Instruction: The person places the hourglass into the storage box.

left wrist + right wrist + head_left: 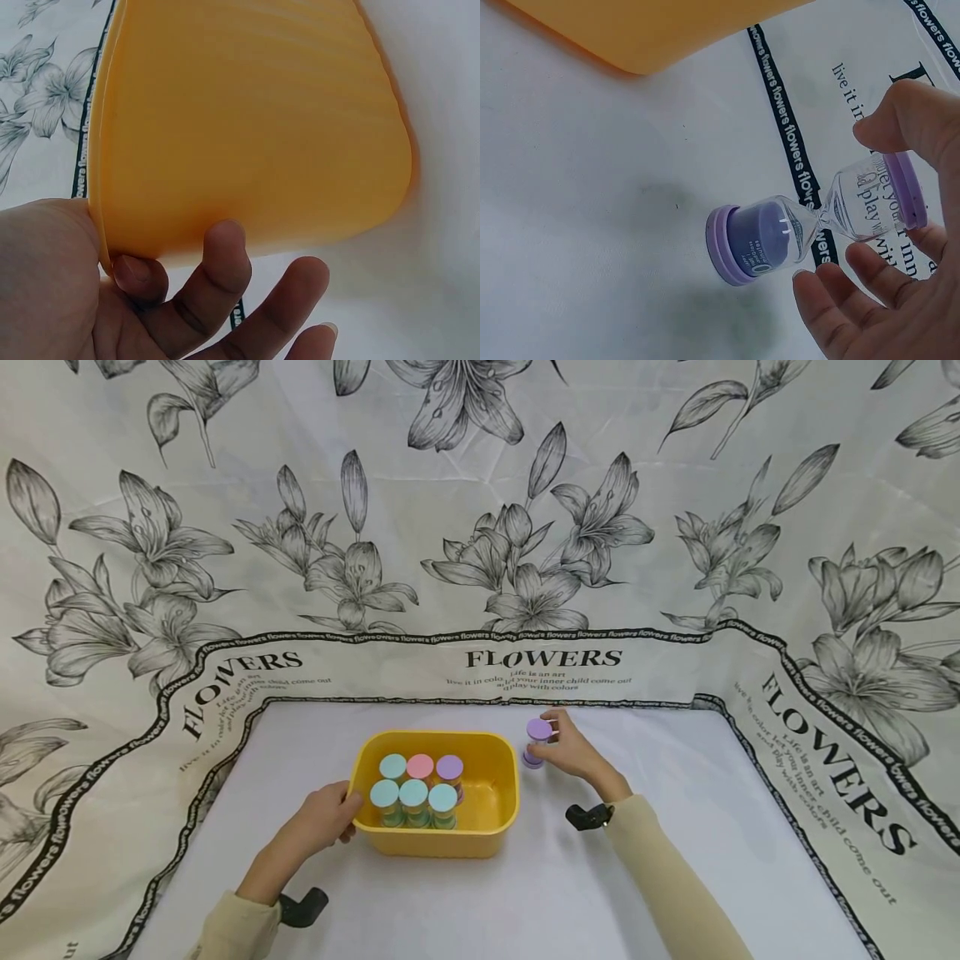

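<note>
My left hand (326, 814) grips the left end of a yellow plastic bin (472, 845), its curled fingers (225, 251) against the outer wall under the rim. Inside the bin, several sand timers stand upright: teal-capped ones such as the front middle sand timer (413, 795), one pink-capped timer (420, 766) and one purple-capped timer (450, 767). To the right of the bin, my right hand (573, 749) holds another purple sand timer (761, 236) near its upper cap, thumb on one side and fingers on the other. Purple sand fills its lower bulb.
White cloth (555, 893) covers the table. Behind it and at both sides rises a flower-printed fabric (543, 668) with a black lettered border. A black wrist device (303, 907) is on the left arm, another wrist device (588, 817) on the right.
</note>
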`<state>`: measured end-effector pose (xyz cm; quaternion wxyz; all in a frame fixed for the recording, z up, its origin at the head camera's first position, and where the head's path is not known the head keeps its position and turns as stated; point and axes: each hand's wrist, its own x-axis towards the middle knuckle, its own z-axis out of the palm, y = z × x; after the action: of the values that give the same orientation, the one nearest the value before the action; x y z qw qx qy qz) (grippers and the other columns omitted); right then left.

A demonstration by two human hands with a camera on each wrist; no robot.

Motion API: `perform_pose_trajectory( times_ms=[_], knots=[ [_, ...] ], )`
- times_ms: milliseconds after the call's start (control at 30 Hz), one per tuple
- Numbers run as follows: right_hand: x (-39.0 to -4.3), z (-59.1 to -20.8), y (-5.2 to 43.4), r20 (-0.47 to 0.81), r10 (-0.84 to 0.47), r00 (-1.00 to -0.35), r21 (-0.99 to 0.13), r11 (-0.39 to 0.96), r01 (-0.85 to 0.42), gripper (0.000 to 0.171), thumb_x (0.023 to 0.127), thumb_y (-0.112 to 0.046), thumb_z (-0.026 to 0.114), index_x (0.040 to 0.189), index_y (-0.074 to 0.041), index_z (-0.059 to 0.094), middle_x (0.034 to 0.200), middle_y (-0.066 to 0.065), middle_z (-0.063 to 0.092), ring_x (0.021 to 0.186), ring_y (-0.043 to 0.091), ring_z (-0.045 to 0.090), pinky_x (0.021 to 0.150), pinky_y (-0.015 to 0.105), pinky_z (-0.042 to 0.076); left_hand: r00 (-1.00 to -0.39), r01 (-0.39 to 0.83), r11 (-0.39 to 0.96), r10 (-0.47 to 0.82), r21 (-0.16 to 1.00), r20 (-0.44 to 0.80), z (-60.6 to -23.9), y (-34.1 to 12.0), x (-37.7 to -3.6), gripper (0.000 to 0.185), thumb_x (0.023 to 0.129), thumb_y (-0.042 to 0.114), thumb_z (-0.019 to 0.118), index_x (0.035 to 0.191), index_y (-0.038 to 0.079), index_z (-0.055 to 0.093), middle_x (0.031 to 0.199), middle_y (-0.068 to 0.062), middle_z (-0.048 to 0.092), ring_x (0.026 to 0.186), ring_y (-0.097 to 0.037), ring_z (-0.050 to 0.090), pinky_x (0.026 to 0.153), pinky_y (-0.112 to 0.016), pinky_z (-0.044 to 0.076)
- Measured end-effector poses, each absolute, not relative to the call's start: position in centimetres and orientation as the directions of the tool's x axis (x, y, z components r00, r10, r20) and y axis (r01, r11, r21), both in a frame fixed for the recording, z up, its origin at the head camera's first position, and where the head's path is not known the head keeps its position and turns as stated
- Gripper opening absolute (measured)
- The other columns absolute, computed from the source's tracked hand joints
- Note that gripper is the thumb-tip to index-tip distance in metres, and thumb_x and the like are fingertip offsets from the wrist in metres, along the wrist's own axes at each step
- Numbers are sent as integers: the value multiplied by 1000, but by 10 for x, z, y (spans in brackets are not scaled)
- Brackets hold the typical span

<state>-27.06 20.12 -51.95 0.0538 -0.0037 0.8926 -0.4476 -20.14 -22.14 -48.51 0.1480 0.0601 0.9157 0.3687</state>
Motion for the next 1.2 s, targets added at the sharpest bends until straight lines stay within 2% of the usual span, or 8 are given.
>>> perform_pose_trajectory(
  times_ms=[200, 433, 700, 1000, 1200],
  knots=[
    [-271, -524, 202, -102, -19, -995, -796, 601, 71, 72, 87, -31, 72, 145, -7, 35, 147, 25, 45, 124, 37, 51, 98, 48, 50, -949, -5, 722, 215, 692, -231, -488, -218, -201, 29, 99, 24, 41, 97, 2, 61, 70, -6, 60, 61, -19, 58, 53, -31, 48],
    [-271, -528, 202, -82, 23, -996, -780, 620, 78, 64, 88, -27, 70, 139, -4, 38, 132, 23, 48, 116, 35, 52, 92, 43, 49, -946, -9, 713, 221, 701, -238, -488, -216, -197, 27, 99, 22, 42, 97, 3, 61, 69, -6, 59, 61, -20, 57, 54, -31, 47],
    [-273, -525, 203, -74, 27, -997, -774, 629, 75, 59, 89, -29, 68, 134, -3, 41, 134, 21, 52, 122, 36, 54, 99, 46, 50, -949, 4, 721, 221, 693, -225, -482, -217, -200, 28, 99, 21, 42, 97, 1, 61, 69, -7, 59, 60, -20, 58, 54, -30, 48],
    [-269, -526, 204, -58, 34, -998, -774, 630, 66, 52, 89, -30, 70, 129, -5, 48, 131, 18, 56, 120, 34, 58, 94, 43, 53, -945, 6, 729, 229, 684, -236, -480, -219, -201, 29, 99, 22, 40, 99, 1, 61, 68, -6, 59, 59, -20, 56, 53, -31, 47],
    [-272, -510, 202, -27, 14, -1000, -780, 626, 30, 53, 89, -31, 71, 131, -5, 52, 131, 18, 60, 122, 34, 60, 95, 44, 54, -949, 1, 729, 217, 684, -230, -482, -221, -201, 30, 99, 23, 41, 99, 1, 61, 69, -6, 60, 60, -20, 57, 54, -31, 48]
  ],
)
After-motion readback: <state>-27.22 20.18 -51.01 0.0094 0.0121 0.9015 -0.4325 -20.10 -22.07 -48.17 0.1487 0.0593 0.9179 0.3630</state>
